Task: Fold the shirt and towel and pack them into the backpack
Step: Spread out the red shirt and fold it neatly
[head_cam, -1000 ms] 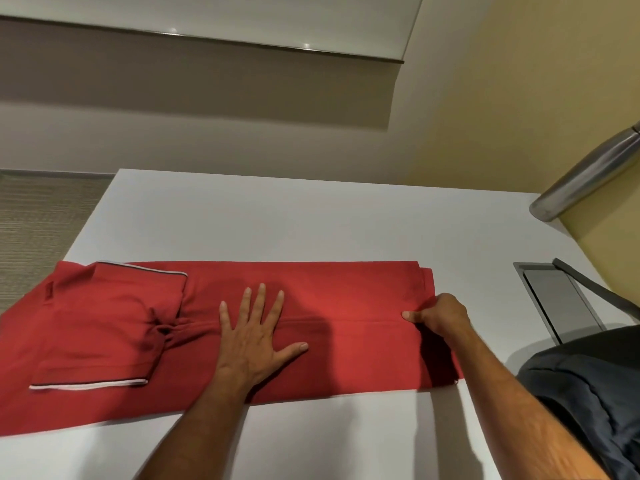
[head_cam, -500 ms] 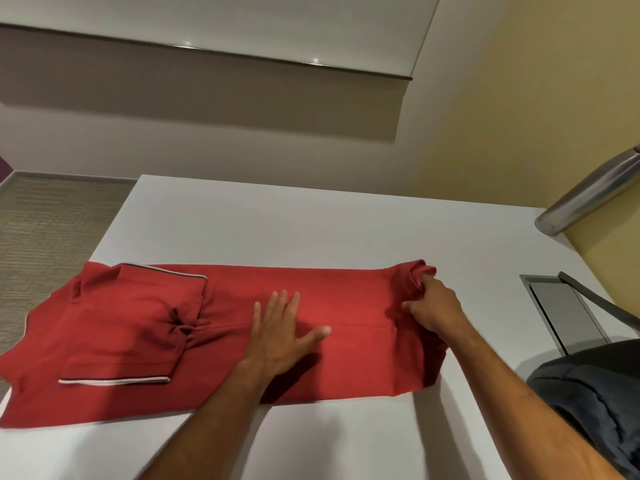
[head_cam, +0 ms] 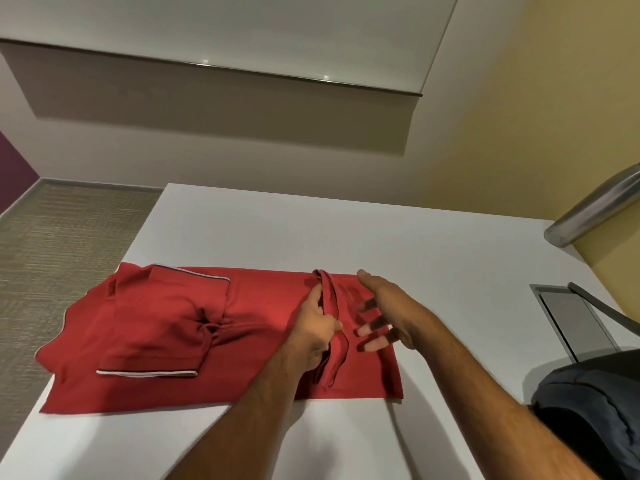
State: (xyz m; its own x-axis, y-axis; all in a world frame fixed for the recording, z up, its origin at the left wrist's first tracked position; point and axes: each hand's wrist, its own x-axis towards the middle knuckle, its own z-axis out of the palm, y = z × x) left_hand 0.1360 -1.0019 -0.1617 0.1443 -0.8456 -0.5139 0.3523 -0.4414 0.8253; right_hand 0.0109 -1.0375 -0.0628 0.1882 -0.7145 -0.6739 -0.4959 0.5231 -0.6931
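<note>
A red polo shirt (head_cam: 166, 327) with white-trimmed sleeves lies lengthwise on the white table (head_cam: 311, 230), its collar end hanging past the left edge. Its right end is folded back over the middle. My left hand (head_cam: 317, 329) pinches the raised hem of that folded end between thumb and fingers. Just to the right, my right hand (head_cam: 384, 313) spreads its fingers over the folded layer and holds nothing; it is blurred. A dark backpack (head_cam: 595, 410) sits at the table's lower right. No towel is in view.
A grey metal hatch (head_cam: 571, 320) with a raised lid is set into the table at the right. A shiny metal tube (head_cam: 595, 216) juts in above it. Carpeted floor (head_cam: 62, 244) lies beyond the table's left edge.
My right hand carried the shirt's right end leftward over the middle and let go. My left hand went from pressing flat on the shirt to pinching the hem.
</note>
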